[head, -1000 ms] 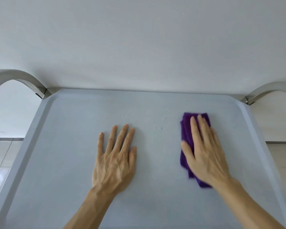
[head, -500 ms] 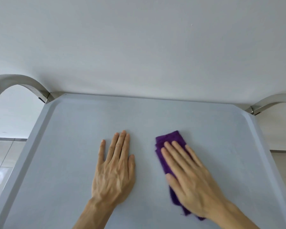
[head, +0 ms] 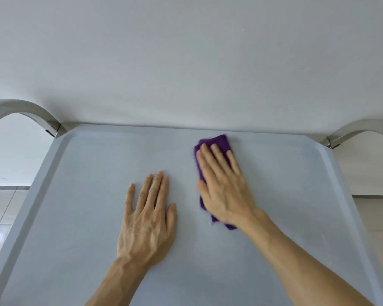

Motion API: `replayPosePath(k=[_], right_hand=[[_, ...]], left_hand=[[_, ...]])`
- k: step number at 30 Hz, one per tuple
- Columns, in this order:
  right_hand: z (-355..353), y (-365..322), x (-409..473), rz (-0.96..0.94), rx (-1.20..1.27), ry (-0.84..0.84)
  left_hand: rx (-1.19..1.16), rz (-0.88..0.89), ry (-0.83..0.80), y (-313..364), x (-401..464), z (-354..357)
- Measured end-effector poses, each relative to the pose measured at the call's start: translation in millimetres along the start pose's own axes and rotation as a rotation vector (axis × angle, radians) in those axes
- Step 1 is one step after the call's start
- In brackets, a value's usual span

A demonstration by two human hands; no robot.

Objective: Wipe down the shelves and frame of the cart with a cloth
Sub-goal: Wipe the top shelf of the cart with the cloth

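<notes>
A plain white wall (head: 186, 58) fills the upper half of the view. Below it lies the top shelf (head: 93, 173) of the cart — a wide pale grey tray with a raised rim and clipped corners, its far edge close against the wall. At the two far corners, curved metal frame arches rise from it: the left arch (head: 20, 109) and the right arch (head: 363, 128), both brushed steel, each joined to the tray by a small bracket. Glossy floor tiles (head: 0, 208) show past the left rim.

The left hand (head: 147, 219) rests flat on the shelf near its middle, palm down, fingers straight and close together, holding nothing. The right hand (head: 223, 186) lies just beside it, farther from the person, also flat with fingers spread slightly — it presses down on the purple cloth (head: 219, 141) rather than gripping it. The cloth is folded into a narrow strip under the palm; its far end sticks out beyond the fingertips near the shelf's far rim, and its near end shows by the wrist. The cloth's edges are blurred.
</notes>
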State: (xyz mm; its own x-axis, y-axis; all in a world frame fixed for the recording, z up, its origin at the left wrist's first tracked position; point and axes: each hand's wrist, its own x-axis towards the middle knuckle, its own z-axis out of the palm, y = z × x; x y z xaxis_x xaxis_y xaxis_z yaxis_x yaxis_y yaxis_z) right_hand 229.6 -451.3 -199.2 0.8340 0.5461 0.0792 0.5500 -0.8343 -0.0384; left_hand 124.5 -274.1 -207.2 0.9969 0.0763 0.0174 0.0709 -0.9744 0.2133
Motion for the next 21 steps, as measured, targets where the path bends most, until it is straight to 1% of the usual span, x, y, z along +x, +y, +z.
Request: replayPosePath(k=[2, 3, 4, 6, 8, 11, 13, 14, 16, 18, 21], right_hand=[[-1.8, -8.2, -32.5, -0.161, 0.009, -0.042], [-2.7, -6.0, -52.2, -0.207, 0.005, -0.065], [-4.5, 0.8, -71.8, -0.228, 0.000, -0.083], [-9.2, 25.8, -106.9, -0.200, 0.008, -0.092], [-14.6, 58.8, -130.1, -0.074, 0.032, -0.088], [-18.9, 101.2, -125.1, 0.250, 0.045, -0.064], [-19.6, 107.6, -100.6, 0.437, 0.014, -0.066], [-18.9, 102.8, -88.3, 0.484, -0.001, -0.076], [-16.4, 83.7, -76.7, 0.459, -0.011, -0.070], [-13.7, 57.5, -90.2, 0.338, -0.001, -0.065], [-13.4, 26.0, -136.0, 0.147, 0.062, -0.081]], left_hand=[[-0.006, 0.004, 0.006, -0.5, -0.5, -0.3], [-0.008, 0.006, 0.006, -0.5, -0.3, -0.5], [-0.010, 0.005, 0.005, -0.5, 0.0, -0.5], [-0.013, 0.002, 0.009, 0.2, 0.1, -0.2], [-0.016, 0.005, 0.020, 1.5, -0.3, 0.5], [-0.004, 0.009, 0.025, 3.3, 0.3, 1.2], [0.013, 0.000, 0.024, 3.7, -0.1, 1.5], [0.019, -0.006, 0.027, 3.9, -0.5, 1.5], [0.024, -0.013, 0.031, 4.1, -1.1, 2.1], [0.027, -0.015, 0.031, 3.0, -1.8, 3.3], [0.030, -0.011, 0.037, 1.8, -1.1, 4.2]])
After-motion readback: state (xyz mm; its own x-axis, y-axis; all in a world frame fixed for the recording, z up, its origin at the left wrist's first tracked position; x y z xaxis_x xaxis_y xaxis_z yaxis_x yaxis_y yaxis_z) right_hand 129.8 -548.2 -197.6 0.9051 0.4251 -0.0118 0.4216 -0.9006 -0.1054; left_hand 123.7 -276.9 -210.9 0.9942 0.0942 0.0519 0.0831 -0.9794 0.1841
